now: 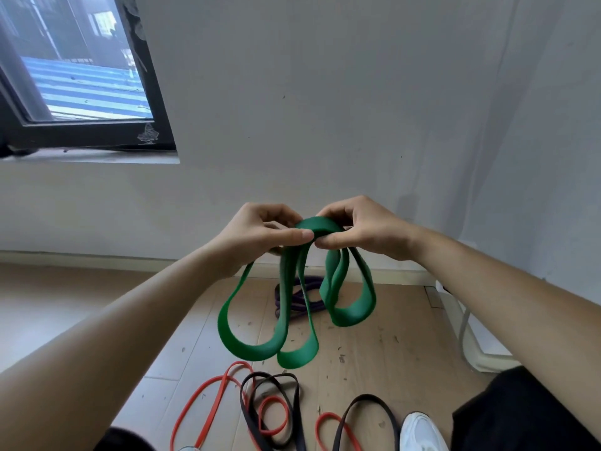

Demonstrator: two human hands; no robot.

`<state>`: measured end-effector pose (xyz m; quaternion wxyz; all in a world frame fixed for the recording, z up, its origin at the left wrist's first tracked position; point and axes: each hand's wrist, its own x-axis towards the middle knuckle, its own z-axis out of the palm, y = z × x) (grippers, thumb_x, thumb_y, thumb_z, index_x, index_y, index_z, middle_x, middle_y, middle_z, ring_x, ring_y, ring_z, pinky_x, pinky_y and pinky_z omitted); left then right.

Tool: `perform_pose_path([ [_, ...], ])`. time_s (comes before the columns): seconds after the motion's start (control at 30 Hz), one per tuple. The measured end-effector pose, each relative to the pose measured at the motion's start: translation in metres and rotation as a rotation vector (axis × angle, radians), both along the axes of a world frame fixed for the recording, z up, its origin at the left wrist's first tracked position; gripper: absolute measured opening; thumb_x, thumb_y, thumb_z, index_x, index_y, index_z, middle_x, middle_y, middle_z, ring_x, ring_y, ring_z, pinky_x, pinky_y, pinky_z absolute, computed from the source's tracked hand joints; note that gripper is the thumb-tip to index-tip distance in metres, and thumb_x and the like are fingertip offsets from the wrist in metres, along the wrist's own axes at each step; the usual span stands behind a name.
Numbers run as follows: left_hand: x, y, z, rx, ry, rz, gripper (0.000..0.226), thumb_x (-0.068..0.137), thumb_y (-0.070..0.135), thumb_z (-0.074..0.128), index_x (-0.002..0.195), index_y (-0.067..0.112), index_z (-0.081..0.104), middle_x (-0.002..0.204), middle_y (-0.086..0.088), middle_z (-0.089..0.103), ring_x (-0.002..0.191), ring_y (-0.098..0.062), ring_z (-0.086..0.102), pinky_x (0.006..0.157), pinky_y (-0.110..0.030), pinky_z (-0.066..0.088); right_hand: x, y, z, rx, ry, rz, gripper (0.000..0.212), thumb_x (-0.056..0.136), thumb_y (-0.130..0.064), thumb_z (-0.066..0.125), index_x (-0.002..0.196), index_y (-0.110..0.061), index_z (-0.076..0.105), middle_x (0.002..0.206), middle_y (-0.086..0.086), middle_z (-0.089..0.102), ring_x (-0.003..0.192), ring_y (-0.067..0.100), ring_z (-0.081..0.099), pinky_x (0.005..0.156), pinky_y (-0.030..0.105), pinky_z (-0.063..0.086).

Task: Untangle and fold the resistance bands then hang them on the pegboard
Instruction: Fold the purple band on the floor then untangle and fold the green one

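Note:
A wide green resistance band hangs in several loops above the floor, gathered at its top between both hands. My left hand pinches the gathered top from the left, and my right hand pinches it from the right, thumbs nearly meeting. On the floor below lie a thin red band and a black band, tangled together. A purple band lies bunched near the wall behind the green loops. No pegboard is in view.
A wooden floor meets a white wall close ahead. A dark-framed window is at the upper left. A white tube frame stands at the right. My white shoe and dark trouser leg are at the bottom right.

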<state>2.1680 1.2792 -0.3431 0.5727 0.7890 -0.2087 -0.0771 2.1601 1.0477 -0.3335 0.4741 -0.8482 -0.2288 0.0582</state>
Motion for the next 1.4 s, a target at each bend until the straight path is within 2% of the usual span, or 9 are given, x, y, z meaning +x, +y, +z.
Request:
perform_pose_path([
  [0.17, -0.006, -0.003, -0.021, 0.036, -0.002, -0.078, 0.048, 0.077, 0.025, 0.087, 0.118, 0.014, 0.065, 0.106, -0.016, 0.074, 0.096, -0.029, 0.074, 0.088, -0.042, 0.061, 0.001, -0.002, -0.006, 0.167, 0.035, -0.033, 0.028, 0.084, -0.013, 0.081, 0.109, -0.004, 0.073, 0.100, 0.019, 0.073, 0.090, 0.025, 0.069, 0.091, 0.048, 0.056],
  [0.3, -0.010, -0.008, -0.032, 0.079, -0.017, -0.105, 0.044, 0.083, 0.014, 0.083, 0.121, 0.014, 0.062, 0.108, -0.013, 0.073, 0.097, -0.019, 0.074, 0.086, -0.034, 0.061, 0.002, -0.004, -0.006, 0.325, 0.020, -0.048, 0.033, 0.081, -0.017, 0.078, 0.108, -0.002, 0.072, 0.092, 0.010, 0.070, 0.086, 0.020, 0.065, 0.084, 0.036, 0.054],
  [0.43, -0.005, -0.006, -0.033, -0.016, 0.005, -0.038, 0.038, 0.082, 0.012, 0.082, 0.116, 0.009, 0.066, 0.105, -0.019, 0.072, 0.100, -0.030, 0.072, 0.094, -0.046, 0.058, 0.004, -0.014, -0.004, 0.330, 0.032, -0.077, 0.030, 0.081, -0.019, 0.077, 0.106, -0.003, 0.073, 0.085, 0.004, 0.067, 0.079, 0.017, 0.062, 0.074, 0.027, 0.054],
  [0.57, 0.000, -0.004, -0.031, -0.119, 0.031, 0.001, 0.040, 0.074, 0.015, 0.080, 0.109, 0.003, 0.066, 0.095, -0.016, 0.069, 0.105, -0.038, 0.070, 0.100, -0.055, 0.052, 0.003, -0.020, -0.003, 0.128, 0.045, -0.072, 0.030, 0.083, -0.006, 0.081, 0.111, -0.008, 0.070, 0.090, 0.008, 0.073, 0.082, 0.017, 0.071, 0.077, 0.029, 0.057],
  [0.73, 0.001, -0.005, -0.033, -0.094, 0.041, -0.033, 0.038, 0.075, 0.012, 0.076, 0.112, 0.006, 0.070, 0.110, -0.024, 0.070, 0.107, -0.038, 0.070, 0.101, -0.052, 0.052, -0.001, -0.009, -0.004, -0.203, -0.059, -0.008, 0.040, 0.080, -0.016, 0.085, 0.117, -0.016, 0.070, 0.097, 0.006, 0.075, 0.091, 0.022, 0.073, 0.087, 0.044, 0.059],
  [0.93, 0.010, 0.007, -0.041, 0.025, 0.017, -0.052, 0.031, 0.086, 0.001, 0.074, 0.114, 0.014, 0.073, 0.106, -0.013, 0.074, 0.100, -0.029, 0.071, 0.096, -0.044, 0.054, -0.008, -0.001, 0.014, -0.645, -0.172, -0.003, 0.077, 0.086, -0.039, 0.079, 0.150, -0.049, 0.038, 0.104, -0.016, 0.065, 0.091, 0.006, 0.067, 0.088, 0.025, 0.054],
  [1.07, 0.012, 0.011, -0.045, 0.084, -0.021, -0.040, 0.035, 0.086, 0.003, 0.076, 0.118, 0.017, 0.071, 0.106, -0.004, 0.077, 0.101, -0.020, 0.073, 0.097, -0.035, 0.054, -0.009, 0.001, 0.015, -0.555, -0.057, 0.020, 0.060, 0.093, -0.029, 0.073, 0.143, -0.049, 0.050, 0.095, -0.015, 0.064, 0.074, 0.013, 0.069, 0.063, 0.026, 0.059],
  [1.27, 0.008, 0.008, -0.056, 0.315, -0.239, 0.036, 0.059, 0.082, 0.041, 0.080, 0.136, 0.029, 0.059, 0.131, 0.013, 0.062, 0.125, -0.006, 0.055, 0.110, -0.041, 0.045, -0.003, -0.004, 0.002, -0.210, 0.006, -0.036, 0.035, 0.095, -0.017, 0.071, 0.129, -0.023, 0.068, 0.101, 0.013, 0.074, 0.079, 0.026, 0.075, 0.060, 0.036, 0.062],
  [1.4, -0.009, 0.004, -0.061, 0.208, -0.241, 0.136, 0.091, 0.066, 0.066, 0.075, 0.145, 0.030, 0.048, 0.135, 0.010, 0.053, 0.123, -0.005, 0.052, 0.105, -0.036, 0.048, -0.002, -0.013, -0.002, -0.016, 0.055, -0.080, 0.029, 0.096, -0.009, 0.068, 0.124, -0.015, 0.069, 0.108, 0.028, 0.069, 0.087, 0.036, 0.074, 0.064, 0.038, 0.063],
])
